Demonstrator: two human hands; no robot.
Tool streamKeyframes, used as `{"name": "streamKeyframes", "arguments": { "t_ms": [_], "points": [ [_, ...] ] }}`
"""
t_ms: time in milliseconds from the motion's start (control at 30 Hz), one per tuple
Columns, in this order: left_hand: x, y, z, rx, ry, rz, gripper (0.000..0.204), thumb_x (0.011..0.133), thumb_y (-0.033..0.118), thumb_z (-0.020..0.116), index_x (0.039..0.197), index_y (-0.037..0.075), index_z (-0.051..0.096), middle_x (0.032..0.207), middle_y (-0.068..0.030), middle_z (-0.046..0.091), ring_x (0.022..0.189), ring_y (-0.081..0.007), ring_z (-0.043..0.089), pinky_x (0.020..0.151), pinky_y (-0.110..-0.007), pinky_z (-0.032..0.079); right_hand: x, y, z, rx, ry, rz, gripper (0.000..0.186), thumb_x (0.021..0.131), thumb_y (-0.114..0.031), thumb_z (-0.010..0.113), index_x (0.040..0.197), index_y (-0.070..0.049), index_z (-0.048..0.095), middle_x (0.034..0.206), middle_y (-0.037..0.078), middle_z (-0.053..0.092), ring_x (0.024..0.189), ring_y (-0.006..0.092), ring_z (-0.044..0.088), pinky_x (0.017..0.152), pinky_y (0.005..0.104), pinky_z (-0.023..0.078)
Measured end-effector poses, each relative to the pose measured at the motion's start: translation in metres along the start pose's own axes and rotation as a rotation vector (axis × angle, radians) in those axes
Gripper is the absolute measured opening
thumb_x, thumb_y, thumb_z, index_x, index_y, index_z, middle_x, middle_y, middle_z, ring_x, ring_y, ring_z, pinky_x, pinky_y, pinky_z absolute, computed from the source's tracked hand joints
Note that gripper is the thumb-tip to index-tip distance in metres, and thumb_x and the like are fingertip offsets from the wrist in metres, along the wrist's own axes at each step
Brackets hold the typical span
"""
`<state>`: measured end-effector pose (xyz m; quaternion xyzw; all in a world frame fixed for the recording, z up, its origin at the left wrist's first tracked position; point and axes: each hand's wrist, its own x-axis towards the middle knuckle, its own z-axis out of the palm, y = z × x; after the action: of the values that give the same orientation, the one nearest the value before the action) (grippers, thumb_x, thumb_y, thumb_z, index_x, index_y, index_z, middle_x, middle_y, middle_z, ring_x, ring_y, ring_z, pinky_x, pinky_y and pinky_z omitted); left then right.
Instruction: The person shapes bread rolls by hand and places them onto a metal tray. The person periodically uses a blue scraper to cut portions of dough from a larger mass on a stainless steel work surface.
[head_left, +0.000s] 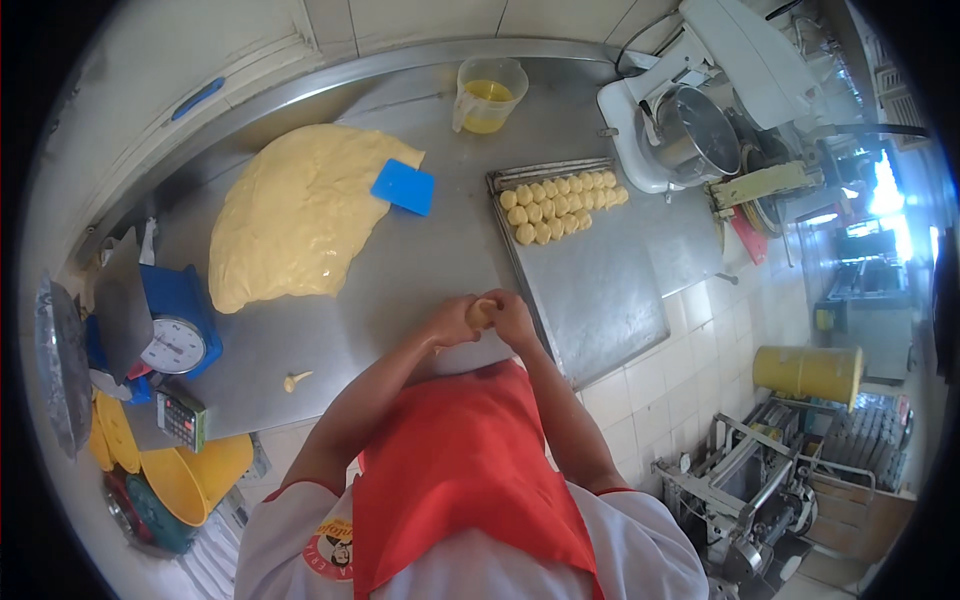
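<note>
My left hand (452, 325) and my right hand (510, 322) meet at the steel table's front edge, both closed around a small piece of dough (481, 311). Beyond them, to the left, lies a big soft slab of pale yellow dough (280, 215) with a blue scraper (402, 187) on its right edge. To the right, a metal tray (590, 310) carries many small dough balls (545, 205) in rows along its far end. A small dough scrap (293, 381) lies on the steel near my left forearm.
A jug of yellow liquid (488, 95) and white mixer (700, 130) stand at the back. A blue scale (188, 330) and calculator (180, 418) are at left, above yellow tubs (198, 475). Machinery (740, 480) and a yellow bin (808, 375) stand off to the right.
</note>
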<state>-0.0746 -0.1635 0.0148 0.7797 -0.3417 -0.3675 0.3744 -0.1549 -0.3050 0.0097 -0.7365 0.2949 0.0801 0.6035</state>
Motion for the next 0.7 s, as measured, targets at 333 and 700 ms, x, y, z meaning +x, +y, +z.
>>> {"name": "streamKeyframes", "arguments": {
  "t_ms": [333, 700],
  "points": [
    [0.013, 0.013, 0.019, 0.334, 0.038, -0.158, 0.024, 0.077, 0.020, 0.062, 0.088, 0.002, 0.072, 0.095, -0.0226, 0.070, 0.089, -0.0395, 0.068, 0.080, -0.048, 0.055, -0.010, -0.021, 0.016, -0.715, 0.358, -0.110, 0.034, 0.093, -0.026, 0.052, 0.081, 0.002, 0.065, 0.083, 0.026, 0.065, 0.079, 0.0454, 0.064, 0.074, 0.0526, 0.051],
    [0.056, -0.017, 0.003, 0.289, 0.208, -0.301, 0.036, 0.073, 0.017, 0.068, 0.107, 0.006, 0.065, 0.100, -0.0215, 0.068, 0.095, -0.0401, 0.065, 0.085, -0.047, 0.051, 0.041, 0.040, -0.151, 0.597, 0.130, -0.102, 0.025, 0.089, -0.013, 0.054, 0.105, -0.001, 0.069, 0.082, 0.008, 0.067, 0.068, 0.0172, 0.062, 0.060, 0.0327, 0.051]
  ]
}}
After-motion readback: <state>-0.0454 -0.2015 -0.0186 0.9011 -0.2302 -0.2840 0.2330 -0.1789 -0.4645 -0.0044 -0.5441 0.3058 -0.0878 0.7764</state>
